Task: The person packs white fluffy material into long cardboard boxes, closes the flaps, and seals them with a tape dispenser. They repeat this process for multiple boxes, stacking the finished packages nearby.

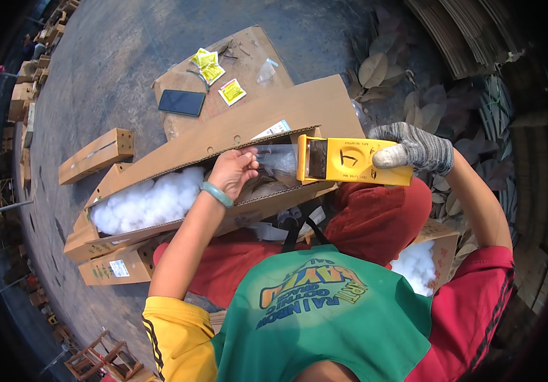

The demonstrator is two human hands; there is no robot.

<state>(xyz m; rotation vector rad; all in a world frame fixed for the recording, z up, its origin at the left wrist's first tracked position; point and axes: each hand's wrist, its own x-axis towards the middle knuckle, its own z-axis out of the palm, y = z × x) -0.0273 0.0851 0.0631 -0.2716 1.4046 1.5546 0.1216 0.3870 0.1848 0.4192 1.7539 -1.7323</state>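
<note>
An open long cardboard box (274, 107) lies across my lap, with white fibre stuffing (152, 200) in its left part. My left hand (236, 172), bare and with a green bangle (216, 194) at the wrist, pinches the free end of clear tape (279, 157) above the opening. The tape runs to a yellow strapping-tape dispenser (357, 160), which my right hand (412, 148) grips in a grey knitted glove. Under the tape, clear plastic shows inside the box; what it wraps cannot be told.
Ahead, a flat carton (274, 52) holds a smartphone (181, 102) and yellow packets (231, 91). Narrow cartons (96, 155) lie at left. Large dried leaves (373, 70) and stacked cardboard sheets (465, 36) stand at right. Another box of stuffing (417, 267) is beside my right knee.
</note>
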